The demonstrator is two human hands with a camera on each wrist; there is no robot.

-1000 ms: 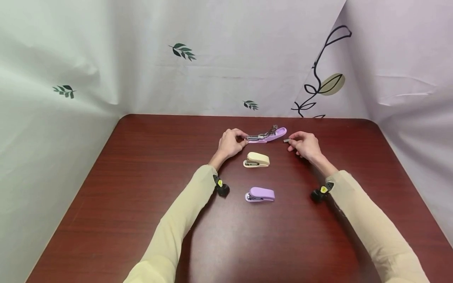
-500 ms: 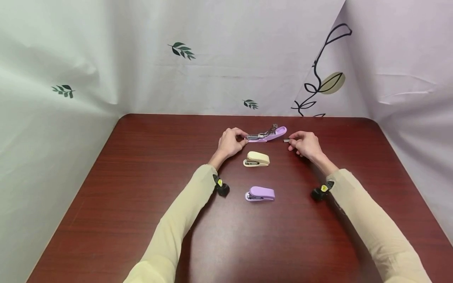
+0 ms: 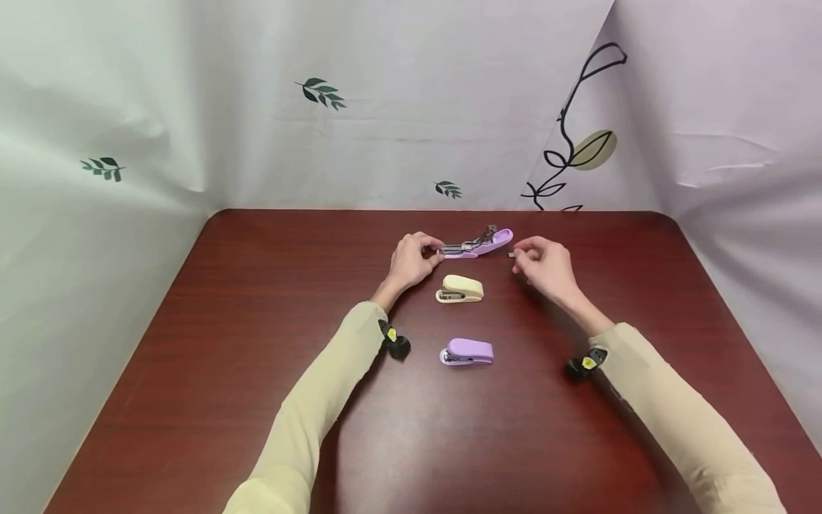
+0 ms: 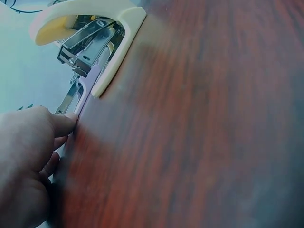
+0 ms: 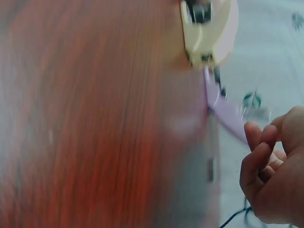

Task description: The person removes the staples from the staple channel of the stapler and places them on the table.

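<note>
At the far side of the table lies a lilac stapler (image 3: pixel 472 246), folded wide with its lid tilted up to the right and its metal staple channel exposed. My left hand (image 3: pixel 411 260) pinches its left end between thumb and fingers, as the left wrist view also shows. Just right of the lid, a short grey staple strip (image 3: pixel 511 255) lies on the table; in the right wrist view this staple strip (image 5: pixel 211 169) sits apart from my fingers. My right hand (image 3: pixel 546 270) hovers beside it with loosely curled fingers, nothing visible in them.
A cream stapler (image 3: pixel 459 289) stands nearer to me, and a second lilac stapler (image 3: pixel 467 352) nearer still, both folded together. The dark red table (image 3: pixel 257 321) ends at a white cloth backdrop (image 3: pixel 385 143) with leaf prints.
My right hand has turned slightly and come off the staple strip, now partly covering it in the head view. The head view has shifted a little. My left hand keeps its hold.
</note>
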